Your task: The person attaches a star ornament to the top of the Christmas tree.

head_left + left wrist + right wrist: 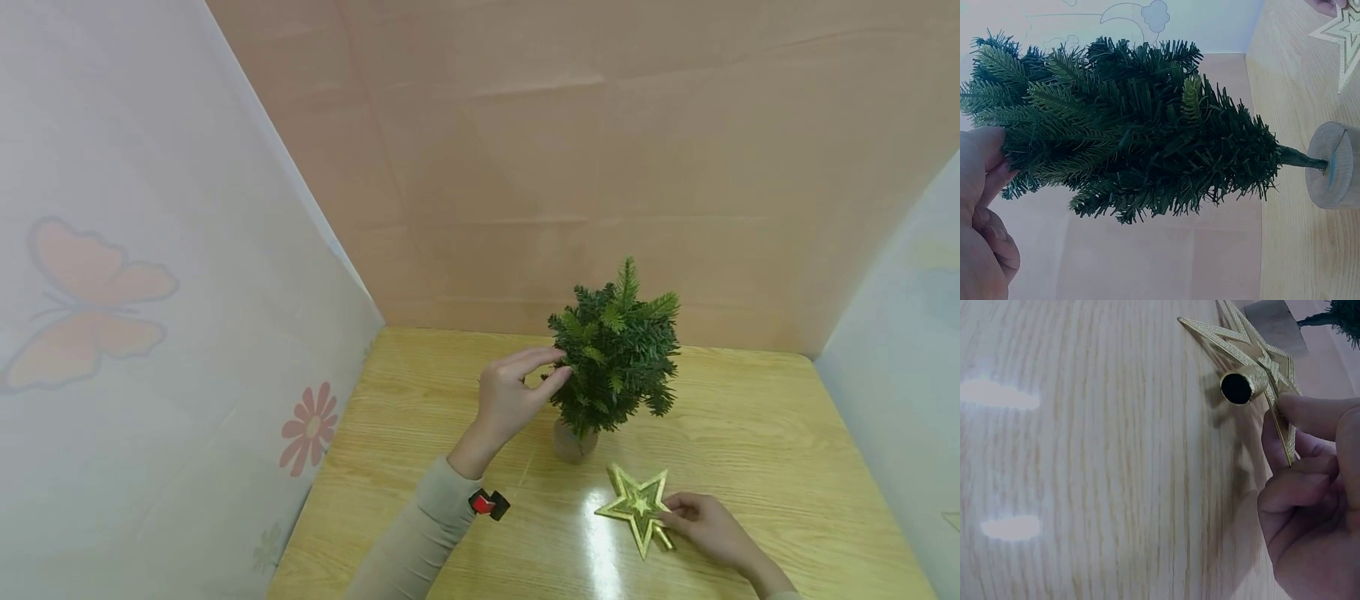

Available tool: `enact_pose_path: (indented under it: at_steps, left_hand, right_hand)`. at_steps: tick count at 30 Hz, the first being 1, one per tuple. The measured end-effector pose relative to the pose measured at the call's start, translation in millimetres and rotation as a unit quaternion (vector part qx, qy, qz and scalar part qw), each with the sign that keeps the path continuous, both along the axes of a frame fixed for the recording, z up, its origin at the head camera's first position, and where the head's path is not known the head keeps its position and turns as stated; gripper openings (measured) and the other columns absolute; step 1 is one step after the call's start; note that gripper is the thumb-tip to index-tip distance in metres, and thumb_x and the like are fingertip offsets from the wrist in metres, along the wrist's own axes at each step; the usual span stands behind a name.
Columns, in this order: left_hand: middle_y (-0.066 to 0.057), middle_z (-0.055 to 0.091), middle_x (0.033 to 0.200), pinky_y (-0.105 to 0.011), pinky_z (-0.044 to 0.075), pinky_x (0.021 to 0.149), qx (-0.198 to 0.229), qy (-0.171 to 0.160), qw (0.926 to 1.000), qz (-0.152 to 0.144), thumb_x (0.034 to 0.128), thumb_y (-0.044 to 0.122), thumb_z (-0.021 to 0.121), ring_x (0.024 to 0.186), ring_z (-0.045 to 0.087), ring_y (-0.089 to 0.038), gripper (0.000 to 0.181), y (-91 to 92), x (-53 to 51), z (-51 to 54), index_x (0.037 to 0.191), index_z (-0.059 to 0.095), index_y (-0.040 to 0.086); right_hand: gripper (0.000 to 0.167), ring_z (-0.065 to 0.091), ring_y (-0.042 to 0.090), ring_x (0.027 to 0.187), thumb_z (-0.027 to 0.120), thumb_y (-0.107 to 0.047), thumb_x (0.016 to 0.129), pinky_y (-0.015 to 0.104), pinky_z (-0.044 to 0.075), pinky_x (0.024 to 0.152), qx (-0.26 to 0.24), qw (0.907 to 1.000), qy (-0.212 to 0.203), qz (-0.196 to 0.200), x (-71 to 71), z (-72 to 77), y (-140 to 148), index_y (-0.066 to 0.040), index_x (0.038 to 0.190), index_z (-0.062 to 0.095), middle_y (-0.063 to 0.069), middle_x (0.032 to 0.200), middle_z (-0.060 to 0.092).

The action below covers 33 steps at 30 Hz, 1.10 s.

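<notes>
A small artificial Christmas tree (618,358) stands upright on a round wooden base (573,443). At its left side is my left hand (513,392), thumb and forefinger pinching a branch tip near the top of the tree (1129,131) in the left wrist view. My right hand (708,527) holds a gold star tree topper (637,507) by one point, in front of the tree. The right wrist view shows the star's hollow tube (1238,389) with its dark opening, and the thumb and fingers gripping the point beside it.
Under everything lies a wood-grain table (750,433). A pinkish-brown backdrop (525,167) rises behind it. Pale panels close both sides, the left panel (187,417) printed with a butterfly and flowers. A dark strap piece with red (489,504) sits at the left wrist.
</notes>
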<state>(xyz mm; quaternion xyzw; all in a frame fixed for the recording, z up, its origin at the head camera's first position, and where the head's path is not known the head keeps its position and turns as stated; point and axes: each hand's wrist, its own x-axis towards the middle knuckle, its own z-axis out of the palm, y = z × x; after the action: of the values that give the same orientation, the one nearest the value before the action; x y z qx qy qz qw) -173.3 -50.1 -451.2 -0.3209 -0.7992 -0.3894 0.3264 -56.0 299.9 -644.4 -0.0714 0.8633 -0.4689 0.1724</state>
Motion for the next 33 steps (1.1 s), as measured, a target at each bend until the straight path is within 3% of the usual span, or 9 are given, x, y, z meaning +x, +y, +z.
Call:
enact_pose_path:
  at_steps: [4,10,20,29,33]
  left_hand:
    - [-0.002,0.078,0.109,-0.014,0.054,0.068,-0.004,-0.001,1.0000,0.004,0.0926,0.022,0.082,0.096,0.075,-0.008,0.023,-0.1,0.3,0.4,0.111,0.082,0.009]
    - [-0.003,0.079,0.109,-0.014,0.055,0.070,-0.004,0.002,1.0000,0.002,0.0926,0.022,0.082,0.097,0.075,-0.009,0.023,-0.1,0.0,0.0,0.111,0.082,0.008]
    - [-0.004,0.079,0.108,-0.017,0.057,0.075,0.005,0.004,1.0000,-0.004,0.0921,0.019,0.082,0.098,0.075,-0.010,0.022,-0.6,-0.7,-2.1,0.109,0.082,0.005]
    - [-0.003,0.079,0.108,-0.010,0.049,0.060,0.015,0.001,0.9999,-0.008,0.0921,0.019,0.082,0.097,0.075,-0.010,0.022,-1.3,-1.1,-2.3,0.109,0.082,0.006]
    - [-0.004,0.079,0.107,-0.013,0.054,0.067,0.017,0.004,0.9998,-0.010,0.0917,0.019,0.083,0.098,0.075,-0.010,0.022,-1.1,-1.1,-2.8,0.109,0.082,0.005]
  right_hand:
    - [0.029,0.069,0.008,0.086,0.071,-0.018,0.100,0.026,0.056,0.073,-0.029,0.9994,-0.018,-0.009,-0.4,1.5,5.3,0.006,0.115,0.071,0.011,0.103,0.074]
    - [0.037,0.064,0.014,0.078,0.074,-0.021,0.099,0.028,0.055,0.066,-0.016,0.9972,-0.012,-0.072,-3.7,6.0,8.6,0.008,0.122,0.069,0.007,0.096,0.071]
    - [0.045,0.068,0.012,0.090,0.073,-0.030,0.100,0.025,0.056,0.077,0.005,0.9900,-0.005,-0.141,-8.2,20.5,15.9,0.007,0.126,0.068,0.007,0.103,0.073]
    - [0.039,0.066,0.007,0.083,0.073,-0.024,0.101,0.025,0.055,0.067,0.015,0.9821,0.072,-0.173,-8.6,27.0,21.6,0.008,0.122,0.070,0.004,0.098,0.073]
    - [0.041,0.067,0.010,0.082,0.074,-0.024,0.100,0.027,0.056,0.065,0.009,0.9784,0.079,-0.191,-9.2,31.0,25.5,0.009,0.124,0.069,-0.002,0.096,0.073]
